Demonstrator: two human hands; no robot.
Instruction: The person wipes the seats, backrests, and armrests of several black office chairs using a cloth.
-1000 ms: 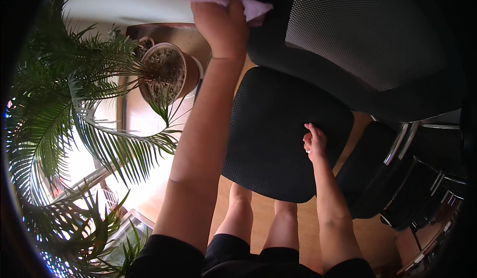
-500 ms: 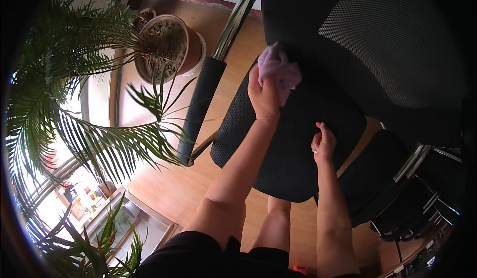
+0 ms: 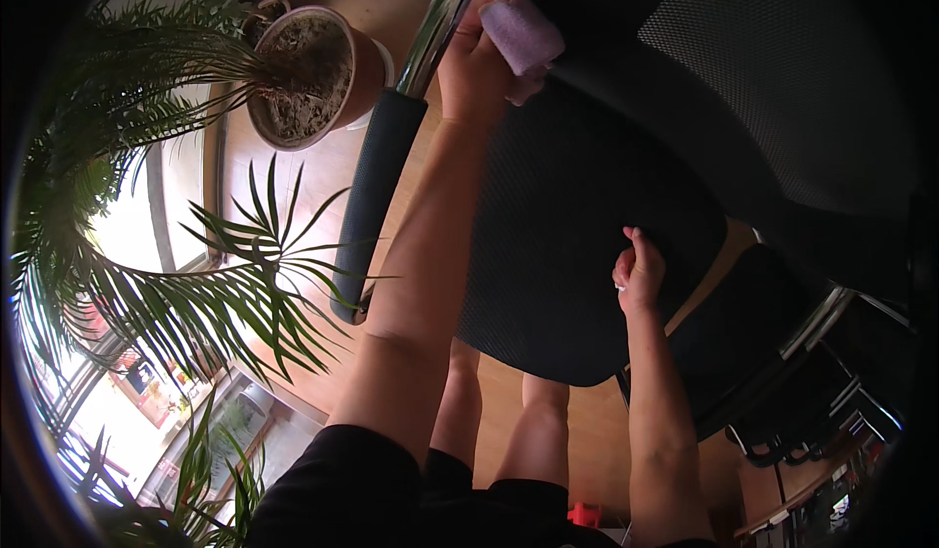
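Note:
A light purple cloth [image 3: 525, 35] is bunched in my left hand [image 3: 476, 76], whose fingers are closed round it. That hand is at the far left corner of a black mesh chair, between the chrome armrest frame [image 3: 442, 34] and the lower edge of the backrest [image 3: 685, 98]. Beneath my arms lies the dark chair seat [image 3: 558, 245]. Over the seat's right part, my right hand [image 3: 640, 269] is curled into a loose fist with the thumb pointing forward. Nothing shows in it apart from a small pale spot at a finger, perhaps a ring.
To the left of the padded armrest [image 3: 380, 196] stands a potted palm in a brown pot [image 3: 364, 83], its fronds [image 3: 196, 303] spreading toward the armrest. More black chairs [image 3: 738, 338] crowd the right side. A bright window [image 3: 132, 215] lies at the left.
My left hand has moved forward and left with the cloth, from the seat's back edge to beside the chrome armrest frame. My right hand has barely shifted.

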